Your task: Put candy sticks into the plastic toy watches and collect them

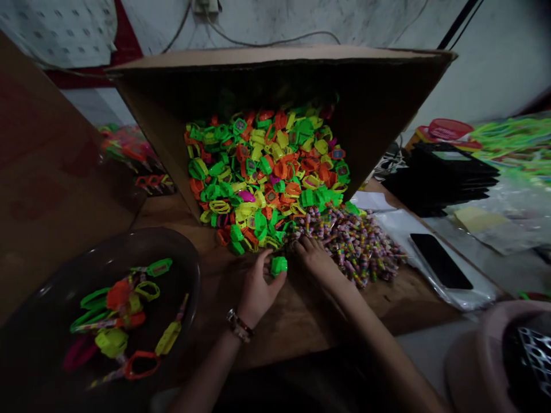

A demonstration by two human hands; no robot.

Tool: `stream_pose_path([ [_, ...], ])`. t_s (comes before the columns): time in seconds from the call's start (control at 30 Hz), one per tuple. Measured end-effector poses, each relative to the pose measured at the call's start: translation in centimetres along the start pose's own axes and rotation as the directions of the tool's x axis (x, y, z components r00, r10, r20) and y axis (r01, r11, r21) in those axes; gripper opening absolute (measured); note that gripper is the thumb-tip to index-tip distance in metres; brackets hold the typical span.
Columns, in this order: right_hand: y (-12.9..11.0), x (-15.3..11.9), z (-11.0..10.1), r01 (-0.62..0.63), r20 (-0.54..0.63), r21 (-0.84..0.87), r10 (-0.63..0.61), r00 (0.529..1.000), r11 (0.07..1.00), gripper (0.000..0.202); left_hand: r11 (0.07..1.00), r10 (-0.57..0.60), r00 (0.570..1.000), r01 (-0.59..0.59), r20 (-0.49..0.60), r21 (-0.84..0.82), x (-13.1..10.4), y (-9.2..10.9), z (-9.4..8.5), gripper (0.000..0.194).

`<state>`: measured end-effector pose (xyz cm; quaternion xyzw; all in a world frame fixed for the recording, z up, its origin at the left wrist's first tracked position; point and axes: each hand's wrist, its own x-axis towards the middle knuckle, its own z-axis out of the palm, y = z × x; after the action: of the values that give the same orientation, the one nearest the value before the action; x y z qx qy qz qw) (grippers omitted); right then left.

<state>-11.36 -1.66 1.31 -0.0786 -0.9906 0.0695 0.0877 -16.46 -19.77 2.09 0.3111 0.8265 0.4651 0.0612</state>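
Note:
My left hand (257, 291), with beaded bracelets at the wrist, pinches a green toy watch (279, 265) between thumb and fingers above the wooden table. Beside it, my right hand (317, 261) reaches into the left edge of a heap of candy tubes (365, 244) in colourful striped wrappers. Its fingers are curled down, and what they grip at the tips is hidden. Just beyond both hands, a pile of green, yellow and orange toy watches (275, 166) spills from a cardboard box (284, 56) lying on its side.
At left, a dark basin (194, 269) holds several watches with candy tubes attached. A phone (441, 261) lies on plastic bags at right. Behind it is a stack of black trays (447, 172). A round tub (477, 350) stands at lower right, and a cardboard panel (55, 172) rises at left.

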Motion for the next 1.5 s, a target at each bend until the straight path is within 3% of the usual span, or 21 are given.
stream_pose_path([
  [0.1, -0.6, -1.4, -0.1, -0.013, -0.092, 0.16, 0.028, 0.995, 0.987, 0.028, 0.995, 0.045, 0.999, -0.042, 0.027, -0.092, -0.4, 0.8, -1.1, 0.037],
  [0.17, -1.6, -2.4, -0.6, 0.012, -0.192, 0.44, 0.081, 0.978, 0.898, 0.023, 0.989, 0.07, 0.997, -0.064, 0.038, -0.132, -0.5, 1.3, -1.7, 0.032],
  [0.23, -2.9, -3.3, -1.4, 0.073, -0.237, 0.744, 0.16, 0.958, 0.664, 0.023, 0.984, 0.08, 0.996, -0.071, 0.048, -0.164, -0.5, 1.6, -2.2, 0.034],
  [0.3, -4.0, -3.9, -2.4, 0.095, -0.205, 0.894, 0.211, 0.956, 0.437, 0.026, 0.983, 0.082, 0.994, -0.069, 0.073, -0.17, -0.6, 1.9, -2.7, 0.036],
  [0.37, -4.8, -4.2, -3.3, 0.072, -0.165, 0.93, 0.234, 0.958, 0.36, 0.027, 0.988, 0.1, 0.99, -0.087, 0.101, -0.125, -0.8, 2.1, -3.2, 0.037],
  [0.5, -5.5, -4.5, -4.6, 0.043, -0.134, 0.936, 0.24, 0.961, 0.35, 0.028, 0.99, 0.139, 0.978, -0.132, 0.156, -0.055, -1.2, 2.5, -4.1, 0.039],
  [0.6, -6.1, -4.5, -5.1, 0.041, -0.099, 0.982, 0.321, 0.942, 0.182, 0.029, 0.991, 0.126, 0.973, -0.116, 0.195, -0.062, -1.5, 2.9, -4.6, 0.04],
  [0.67, -6.5, -4.5, -5.3, 0.037, -0.081, 0.992, 0.392, 0.916, 0.118, 0.026, 0.991, 0.136, 0.97, -0.131, 0.199, -0.037, -1.8, 3.2, -4.9, 0.039],
  [0.73, -6.6, -4.6, -5.5, 0.03, -0.092, 0.987, 0.401, 0.911, 0.158, 0.024, 0.987, 0.161, 0.97, -0.163, 0.182, -0.008, -2.0, 3.5, -5.1, 0.04],
  [0.77, -6.5, -4.7, -5.6, 0.026, -0.11, 0.975, 0.377, 0.92, 0.221, 0.022, 0.984, 0.173, 0.971, -0.176, 0.163, 0.007, -2.2, 3.6, -5.2, 0.04],
  [0.9, -5.9, -5.3, -6.3, 0.043, -0.194, 0.804, 0.194, 0.962, 0.592, 0.009, 0.977, 0.185, 0.979, -0.193, 0.09, 0.087, -2.6, 4.3, -5.7, 0.042],
  [0.97, -5.8, -5.5, -6.8, 0.069, -0.21, 0.721, 0.122, 0.97, 0.689, 0.01, 0.971, 0.2, 0.975, -0.21, 0.094, 0.115, -2.7, 4.7, -6.0, 0.039],
  [1.17, -7.1, -6.3, -7.5, 0.166, -0.351, 0.55, 0.046, 0.935, 0.818, 0.015, 0.947, 0.284, 0.954, -0.295, 0.094, 0.126, -2.6, 5.5, -6.2, 0.039],
  [1.3, -7.7, -6.8, -7.5, 0.151, -0.372, 0.304, -0.028, 0.928, 0.941, 0.025, 0.962, 0.256, 0.962, -0.264, 0.095, 0.073, -2.6, 5.7, -6.0, 0.038],
  [1.5, -7.8, -7.1, -7.2, 0.173, -0.42, 0.053, -0.135, 0.898, 0.984, 0.02, 0.978, 0.2, 0.974, -0.204, 0.105, 0.036, -2.9, 5.6, -5.7, 0.035],
])
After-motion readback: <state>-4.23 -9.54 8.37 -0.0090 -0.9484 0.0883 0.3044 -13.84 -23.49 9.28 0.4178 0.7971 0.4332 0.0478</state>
